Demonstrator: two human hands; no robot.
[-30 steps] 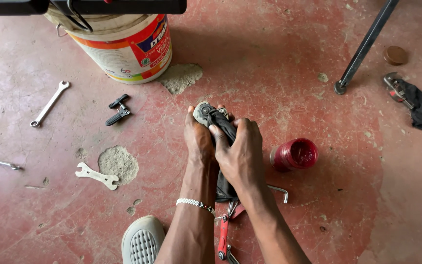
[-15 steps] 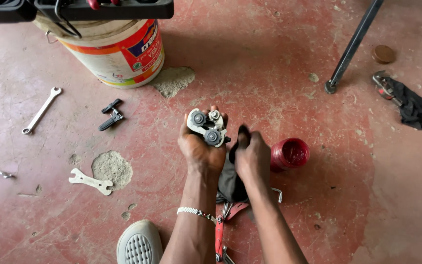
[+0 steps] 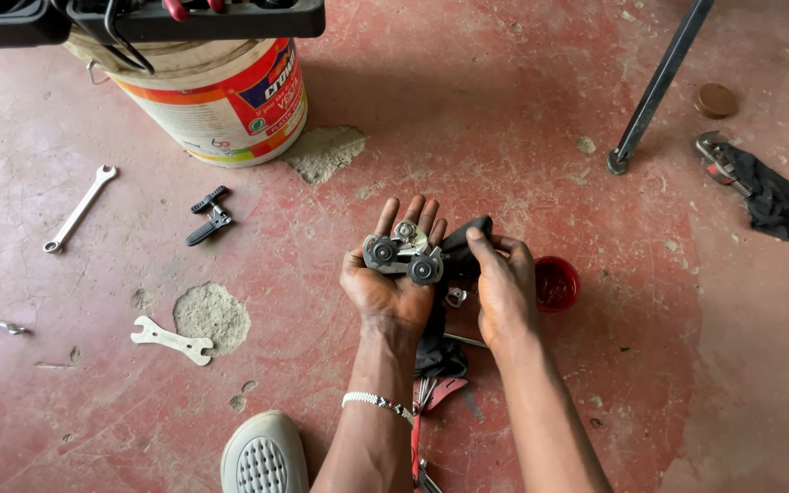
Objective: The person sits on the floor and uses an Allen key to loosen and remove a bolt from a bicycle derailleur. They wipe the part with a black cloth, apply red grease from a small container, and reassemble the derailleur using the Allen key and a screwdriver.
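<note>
The red concrete floor point(image 3: 522, 119) fills the view, with pale patches where the paint has worn. The paint bucket point(image 3: 221, 105) stands at the top left and serves as the landmark. Far to its right a dark metal stand leg point(image 3: 659, 82) slants down to the floor, and beyond that lies a black rag point(image 3: 773, 196). Below and to the right of the bucket, the left hand point(image 3: 390, 278) lies palm up and open, cradling a metal derailleur point(image 3: 405, 256) with two small toothed wheels. The right hand point(image 3: 504, 288) sits just beside it, fingers curled around a dark cloth point(image 3: 463, 251) (the cloth hangs down between the wrists). Further right of the bucket, beside the right hand, is a small red cup point(image 3: 557, 283). Left of and below the bucket lies a combination spanner point(image 3: 79, 208); lower still, a flat white wrench point(image 3: 173, 340).
</note>
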